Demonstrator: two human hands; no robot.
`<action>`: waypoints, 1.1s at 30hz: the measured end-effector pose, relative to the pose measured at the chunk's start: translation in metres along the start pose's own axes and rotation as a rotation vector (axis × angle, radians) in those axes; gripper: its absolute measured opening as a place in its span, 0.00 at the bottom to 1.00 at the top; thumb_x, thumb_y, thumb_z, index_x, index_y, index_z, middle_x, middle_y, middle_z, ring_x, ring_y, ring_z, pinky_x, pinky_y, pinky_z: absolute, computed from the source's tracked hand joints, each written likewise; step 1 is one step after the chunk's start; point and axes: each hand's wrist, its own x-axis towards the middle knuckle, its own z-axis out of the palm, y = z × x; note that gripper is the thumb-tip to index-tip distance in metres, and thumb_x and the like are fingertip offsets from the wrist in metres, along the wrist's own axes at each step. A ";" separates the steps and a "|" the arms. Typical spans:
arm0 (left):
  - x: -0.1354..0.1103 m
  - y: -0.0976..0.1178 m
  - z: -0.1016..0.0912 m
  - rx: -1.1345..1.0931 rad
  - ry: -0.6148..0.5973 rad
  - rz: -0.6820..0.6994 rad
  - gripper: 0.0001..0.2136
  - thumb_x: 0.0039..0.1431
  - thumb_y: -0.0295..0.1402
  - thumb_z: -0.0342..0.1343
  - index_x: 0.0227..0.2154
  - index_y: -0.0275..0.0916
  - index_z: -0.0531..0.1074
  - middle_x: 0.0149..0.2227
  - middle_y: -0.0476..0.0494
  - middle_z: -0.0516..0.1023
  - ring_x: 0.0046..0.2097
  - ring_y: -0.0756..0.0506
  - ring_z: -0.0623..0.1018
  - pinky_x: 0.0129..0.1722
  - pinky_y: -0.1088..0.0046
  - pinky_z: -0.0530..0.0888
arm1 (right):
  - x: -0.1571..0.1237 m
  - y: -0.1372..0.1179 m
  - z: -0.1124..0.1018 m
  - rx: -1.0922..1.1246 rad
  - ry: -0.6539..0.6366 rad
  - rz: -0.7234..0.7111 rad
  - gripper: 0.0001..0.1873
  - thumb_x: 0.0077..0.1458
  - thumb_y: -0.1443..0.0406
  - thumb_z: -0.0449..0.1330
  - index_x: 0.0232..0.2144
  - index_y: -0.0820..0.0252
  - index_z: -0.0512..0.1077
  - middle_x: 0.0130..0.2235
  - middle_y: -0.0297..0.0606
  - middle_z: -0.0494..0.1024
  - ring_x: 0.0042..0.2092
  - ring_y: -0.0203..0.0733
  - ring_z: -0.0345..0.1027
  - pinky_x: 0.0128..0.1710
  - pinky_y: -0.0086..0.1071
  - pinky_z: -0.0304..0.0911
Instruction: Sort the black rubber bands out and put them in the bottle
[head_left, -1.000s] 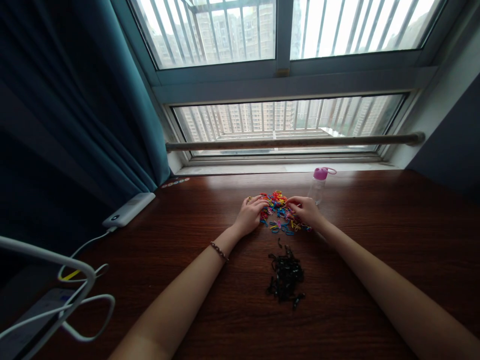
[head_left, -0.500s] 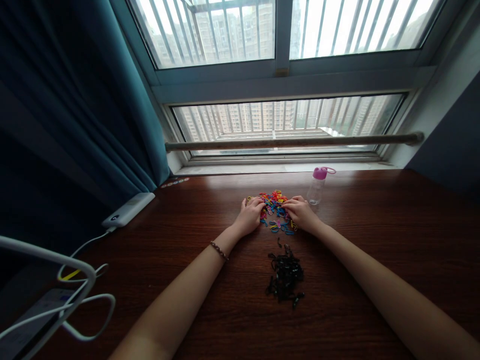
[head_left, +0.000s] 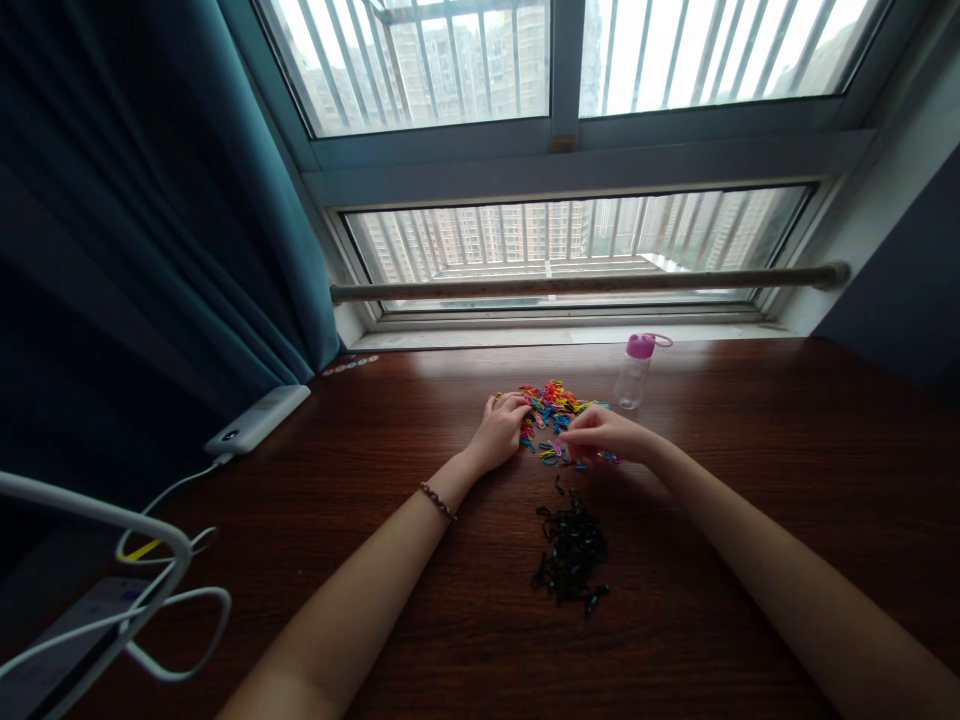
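A heap of small coloured elastic bands [head_left: 553, 405] lies on the dark wooden table [head_left: 750, 480] near the window. My left hand [head_left: 498, 432] rests on the heap's left edge with its fingers curled onto the bands. My right hand [head_left: 604, 437] is lifted a little at the heap's near right side, its fingertips pinched together on something too small to make out. A separate pile of black elastic bands [head_left: 571, 550] lies closer to me, below both hands.
A small clear bottle with a pink cap [head_left: 634, 372] stands just right of the coloured heap. A white power bank [head_left: 257, 419] with a cable lies at the left by the teal curtain [head_left: 150, 220]. White cables and a phone [head_left: 67, 625] sit at the near left corner.
My right hand has drawn back from the middle of the coloured heap toward me and to the right, now pinched shut. The left hand has stayed in place.
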 end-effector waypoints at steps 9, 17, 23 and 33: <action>0.002 -0.003 -0.008 -0.295 0.253 -0.170 0.03 0.52 0.29 0.52 0.29 0.37 0.70 0.32 0.45 0.73 0.36 0.48 0.73 0.38 0.70 0.71 | 0.008 0.011 -0.005 -0.140 0.323 -0.069 0.22 0.50 0.52 0.51 0.27 0.67 0.73 0.23 0.39 0.75 0.18 0.31 0.62 0.16 0.24 0.53; -0.002 0.040 -0.012 -0.584 0.020 0.166 0.08 0.54 0.33 0.52 0.30 0.36 0.74 0.32 0.44 0.76 0.34 0.50 0.74 0.36 0.75 0.71 | 0.018 0.039 -0.014 -0.854 0.733 -0.307 0.12 0.54 0.68 0.49 0.36 0.61 0.72 0.37 0.40 0.76 0.41 0.41 0.63 0.41 0.33 0.59; -0.005 0.057 -0.015 -0.642 -0.103 0.151 0.12 0.56 0.37 0.49 0.27 0.35 0.74 0.26 0.45 0.76 0.29 0.51 0.74 0.32 0.78 0.69 | 0.019 0.045 -0.010 -1.003 0.627 -0.245 0.12 0.53 0.70 0.50 0.35 0.59 0.73 0.39 0.38 0.75 0.42 0.43 0.59 0.43 0.35 0.56; 0.005 0.001 -0.006 -0.168 0.019 -0.089 0.13 0.59 0.30 0.42 0.40 0.42 0.71 0.46 0.45 0.72 0.54 0.44 0.64 0.53 0.56 0.58 | 0.021 0.046 -0.009 -0.916 0.691 -0.280 0.12 0.50 0.70 0.52 0.31 0.59 0.75 0.37 0.40 0.75 0.40 0.43 0.63 0.42 0.35 0.58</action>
